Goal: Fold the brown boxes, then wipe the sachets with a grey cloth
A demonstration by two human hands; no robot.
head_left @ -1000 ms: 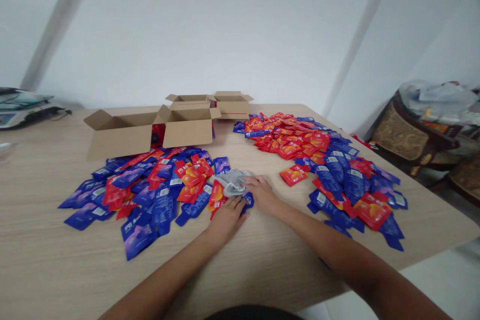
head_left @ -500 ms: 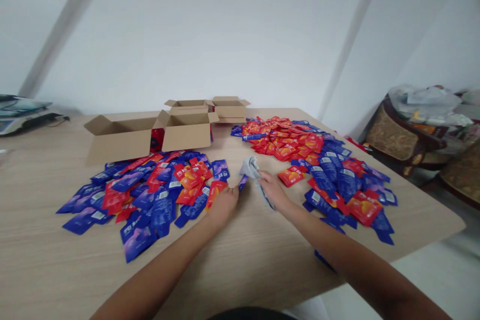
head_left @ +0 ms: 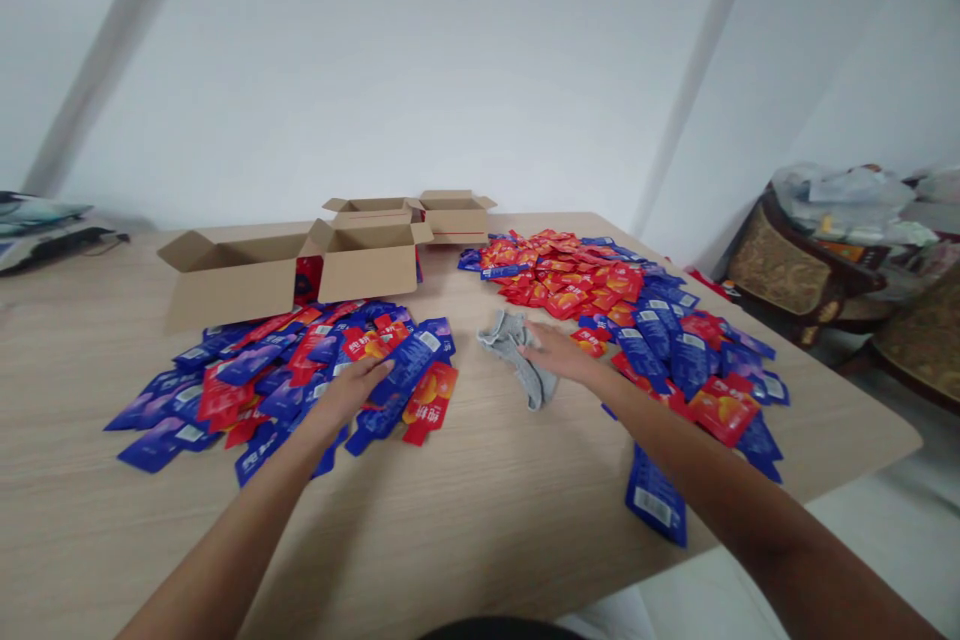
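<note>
Your right hand (head_left: 559,352) lies flat, fingers spread, resting on the edge of the grey cloth (head_left: 519,352), which is crumpled on the bare wood of the worktop (head_left: 465,510) just to the hand's left. Your left hand (head_left: 352,387) is out over the near heap, fingers loosely apart, fingertips lying on a long blue sachet (head_left: 411,360); nothing is pinched in it. Under and to the left of that hand sprawls the mixed pile of blue and red sachets (head_left: 247,380). Beyond your right hand and off to its right runs the second pile (head_left: 637,315), red at the far end, mostly blue nearer you, one blue packet (head_left: 654,498) lying by your forearm at the worktop's edge. Past the left hand stand open cardboard boxes (head_left: 240,270), flaps up. The worktop is pale wood grain with a rounded corner. Behind is a plain white wall; far right of your right hand, a dark cabinet (head_left: 795,270) heaped with bags.
</note>
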